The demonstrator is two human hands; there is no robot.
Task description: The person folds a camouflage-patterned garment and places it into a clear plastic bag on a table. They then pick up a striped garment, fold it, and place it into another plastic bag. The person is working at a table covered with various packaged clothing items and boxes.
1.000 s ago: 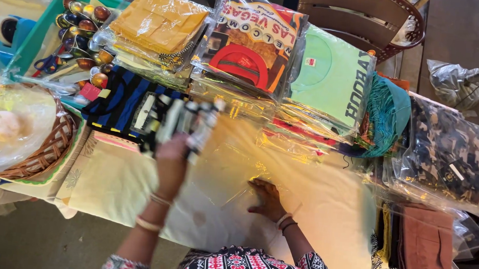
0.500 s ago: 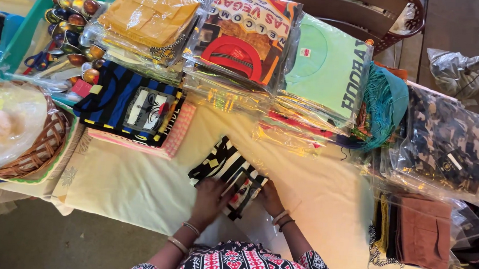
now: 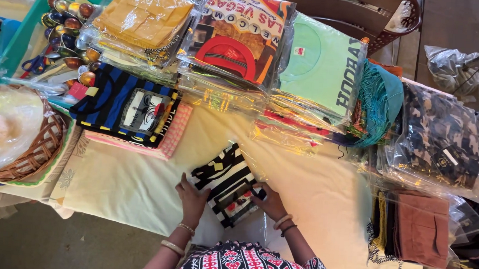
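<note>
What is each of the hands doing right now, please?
Left hand: fingers bent, gripping the left edge of the black-and-white striped packet on the cream tablecloth.
Right hand: gripping the same packet's right edge.

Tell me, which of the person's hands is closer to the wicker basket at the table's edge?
Left. The left hand rests on the near-left edge of the black-and-white striped packet, on the wicker basket side. The right hand holds the packet's far side, farther from the basket.
</note>
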